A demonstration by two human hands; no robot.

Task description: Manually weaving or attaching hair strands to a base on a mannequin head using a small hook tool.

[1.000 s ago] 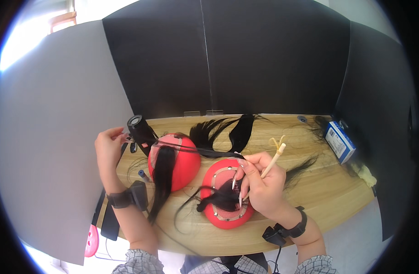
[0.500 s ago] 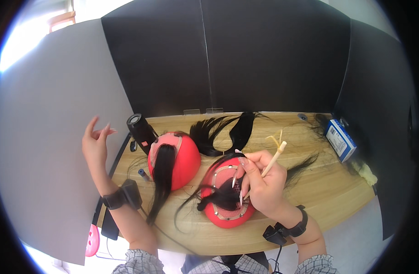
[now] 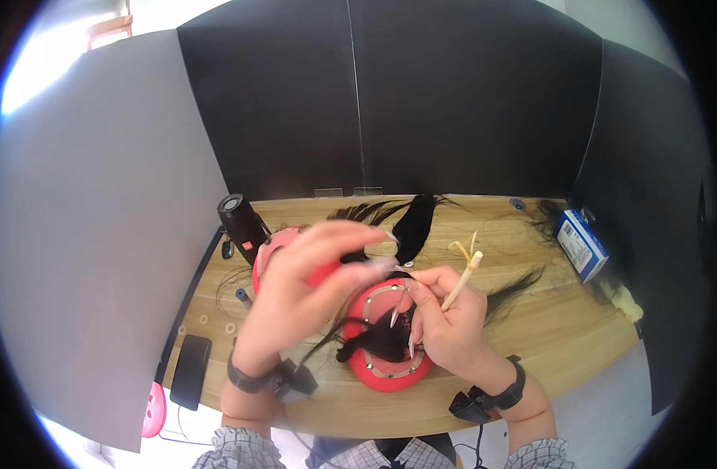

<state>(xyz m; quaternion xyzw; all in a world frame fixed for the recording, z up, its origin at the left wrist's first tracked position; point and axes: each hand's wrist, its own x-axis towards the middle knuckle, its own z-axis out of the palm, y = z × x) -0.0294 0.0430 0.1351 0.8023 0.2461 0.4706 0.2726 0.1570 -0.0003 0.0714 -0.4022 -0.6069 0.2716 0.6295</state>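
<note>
A red dome-shaped head block (image 3: 389,380) stands near the table's front, wearing a pinkish mesh wig cap (image 3: 383,299) pinned round its edge. A dark bundle of hair (image 3: 378,341) lies across the cap. My right hand (image 3: 454,316) is closed round a hooking needle's pale stick handle (image 3: 461,281), which has a yellowish band tied near its top; its working tip is hidden. My left hand (image 3: 300,285), blurred, hovers over the block's far left side, thumb and forefinger apart near some hair. Behind it, a second red head block (image 3: 261,270) is partly covered.
A black cylindrical speaker (image 3: 245,227) stands at the back left. Loose black hair (image 3: 415,229) lies behind the blocks. A blue and white box (image 3: 582,244) sits at the right, and a black flat case (image 3: 192,371) at the left edge. Dark panels (image 3: 468,102) enclose the table.
My left hand has swung from the far left to the right, over the head blocks, and its fingers now reach beside my right hand. My right hand has barely moved.
</note>
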